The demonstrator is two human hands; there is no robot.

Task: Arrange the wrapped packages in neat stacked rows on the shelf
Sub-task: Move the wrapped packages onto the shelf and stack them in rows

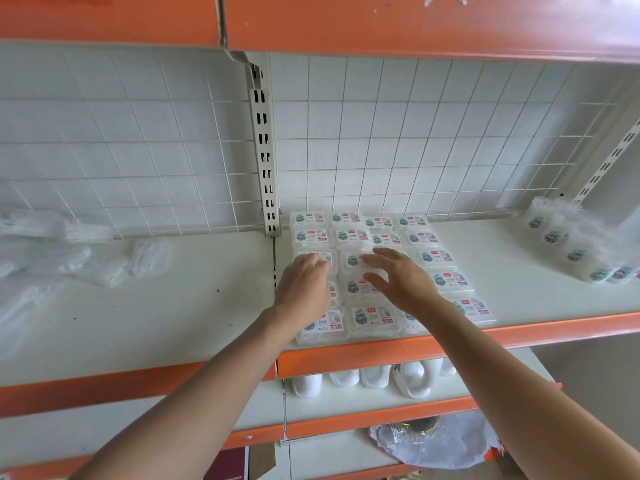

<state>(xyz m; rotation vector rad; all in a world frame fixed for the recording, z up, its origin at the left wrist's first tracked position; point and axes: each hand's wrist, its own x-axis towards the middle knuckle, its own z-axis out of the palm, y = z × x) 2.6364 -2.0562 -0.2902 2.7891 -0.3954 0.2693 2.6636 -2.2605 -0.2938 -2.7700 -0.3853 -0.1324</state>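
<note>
Several flat white wrapped packages (pixel 372 318) with teal and red labels lie in neat rows on the white shelf (pixel 519 282), left of its middle. My left hand (pixel 303 287) rests knuckles-up on the left column of packages, its fingers curled down onto one; whether it grips is hidden. Over the middle column, my right hand (pixel 398 275) hovers with fingers spread and straight, holding nothing. A bagged bundle of more labelled packages (pixel 575 247) lies at the shelf's far right.
Clear plastic-wrapped items (pixel 86 258) lie scattered on the left shelf section. A slotted metal upright (pixel 265 157) divides the two sections before a wire grid back. White containers (pixel 374 375) stand on the shelf below, with a crumpled plastic bag (pixel 436 441) lower down.
</note>
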